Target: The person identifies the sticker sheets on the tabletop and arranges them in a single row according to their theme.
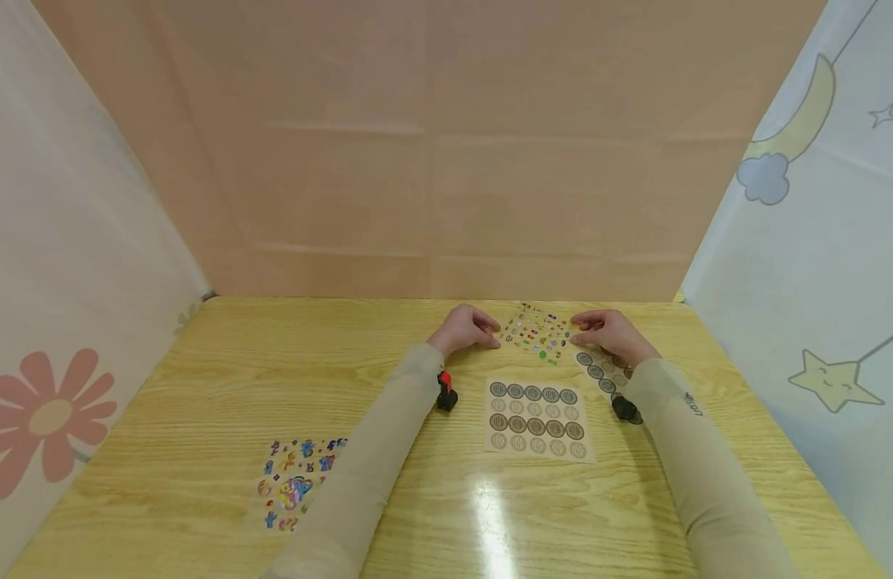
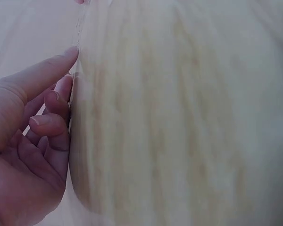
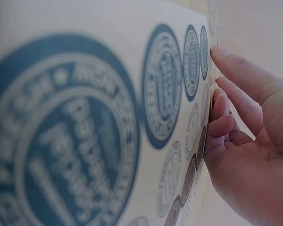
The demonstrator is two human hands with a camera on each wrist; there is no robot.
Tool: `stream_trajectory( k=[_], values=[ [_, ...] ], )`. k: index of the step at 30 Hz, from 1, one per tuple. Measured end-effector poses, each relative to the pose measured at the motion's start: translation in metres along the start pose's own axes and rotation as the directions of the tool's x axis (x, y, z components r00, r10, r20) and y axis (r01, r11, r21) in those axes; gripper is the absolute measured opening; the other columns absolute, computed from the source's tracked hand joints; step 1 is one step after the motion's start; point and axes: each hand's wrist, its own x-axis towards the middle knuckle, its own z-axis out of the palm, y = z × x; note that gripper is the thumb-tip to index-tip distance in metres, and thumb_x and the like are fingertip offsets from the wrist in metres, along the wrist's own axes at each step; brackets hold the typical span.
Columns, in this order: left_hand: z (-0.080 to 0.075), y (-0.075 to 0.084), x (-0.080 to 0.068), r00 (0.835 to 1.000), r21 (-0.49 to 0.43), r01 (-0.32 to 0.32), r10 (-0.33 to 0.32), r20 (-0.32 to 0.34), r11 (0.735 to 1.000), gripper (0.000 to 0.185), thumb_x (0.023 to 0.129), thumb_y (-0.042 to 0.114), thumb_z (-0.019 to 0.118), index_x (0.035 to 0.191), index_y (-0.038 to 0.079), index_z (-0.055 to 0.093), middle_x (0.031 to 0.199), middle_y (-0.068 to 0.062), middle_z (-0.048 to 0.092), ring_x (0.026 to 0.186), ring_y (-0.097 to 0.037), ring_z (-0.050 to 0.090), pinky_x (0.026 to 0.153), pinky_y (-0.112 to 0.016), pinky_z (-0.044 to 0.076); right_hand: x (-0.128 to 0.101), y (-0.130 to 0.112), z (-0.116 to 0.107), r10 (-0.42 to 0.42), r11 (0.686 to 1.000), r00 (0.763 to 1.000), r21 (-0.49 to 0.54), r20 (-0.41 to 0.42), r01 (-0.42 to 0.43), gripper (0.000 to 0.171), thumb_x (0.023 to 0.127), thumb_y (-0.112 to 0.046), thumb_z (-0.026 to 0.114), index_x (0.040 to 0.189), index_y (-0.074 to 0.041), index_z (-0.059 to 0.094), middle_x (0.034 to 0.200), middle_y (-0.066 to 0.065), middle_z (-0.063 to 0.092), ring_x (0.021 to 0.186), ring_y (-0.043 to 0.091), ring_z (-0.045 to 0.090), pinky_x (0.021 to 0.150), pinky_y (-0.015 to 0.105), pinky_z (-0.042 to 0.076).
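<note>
The left hand lies at nine o'clock of the small sticker sheet, the right hand at three o'clock. Each keeps a narrow gap between thumb and fingers; the wrist views show one digit stretched out and the others loosely bent. Whether the tips touch the sheet's edges cannot be told.

The sheet rests near the far side of the table, at about one o'clock from its middle. It is see-through, with wood grain showing between many tiny stickers in gold, red, purple and white. Green ones stand out toward its five o'clock corner, and a dark strip runs along its twelve o'clock edge. It sits slightly askew; its clear borders are too faint to trace.

At six o'clock lies a cream label sheet bearing four rows of round seals, dark and pale by turns. At four o'clock a second label sheet is partly covered by the right hand and sleeve. Farther off, at eight o'clock, a cartoon sheet is partly hidden by the left sleeve.

Beyond the table, at twelve o'clock, stands a tan backdrop.
</note>
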Motion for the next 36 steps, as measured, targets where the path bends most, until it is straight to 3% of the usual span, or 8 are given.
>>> stream_trajectory(
  k=[16,23,29,36],
  values=[
    [0.009,0.011,-0.002,0.993,0.082,0.059,-0.050,-0.111,0.995,0.021,0.071,0.016,0.086,0.090,0.011,0.078,0.094,0.004,0.069,0.079,-0.013,0.056,0.066,-0.023,0.047,-0.001,-0.003,-0.001,0.029,0.999,1.000,0.023,-0.004,-0.029,0.047,0.089,-0.016,0.071,0.130,0.000,0.054,0.111,0.016,0.051,0.088,0.026,0.047,0.067,0.030,0.047],
    [0.015,0.016,-0.005,0.984,0.062,0.090,-0.079,-0.157,0.994,0.018,0.072,0.015,0.086,0.087,0.011,0.077,0.089,0.003,0.068,0.077,-0.015,0.057,0.064,-0.026,0.049,-0.005,-0.005,-0.001,0.029,1.000,0.999,0.004,-0.012,-0.029,0.046,0.089,-0.017,0.070,0.130,0.001,0.055,0.109,0.015,0.050,0.086,0.026,0.046,0.064,0.030,0.045],
    [0.016,0.021,-0.009,0.981,0.008,0.104,-0.102,-0.165,0.995,0.019,0.072,0.013,0.086,0.088,0.009,0.076,0.087,0.002,0.067,0.077,-0.017,0.059,0.061,-0.027,0.051,-0.002,-0.003,-0.001,0.031,0.999,0.999,0.026,-0.029,-0.030,0.045,0.088,-0.018,0.072,0.126,0.001,0.058,0.106,0.015,0.051,0.084,0.024,0.047,0.062,0.029,0.046],
    [0.018,0.019,-0.009,0.978,0.001,0.109,-0.107,-0.176,0.994,0.018,0.073,0.014,0.085,0.087,0.009,0.076,0.087,0.003,0.066,0.077,-0.016,0.058,0.061,-0.027,0.050,-0.004,-0.002,0.000,0.047,0.999,0.998,-0.020,-0.029,-0.048,0.042,0.088,-0.021,0.072,0.122,0.001,0.061,0.107,0.015,0.055,0.085,0.025,0.052,0.066,0.031,0.049]
  ],
)
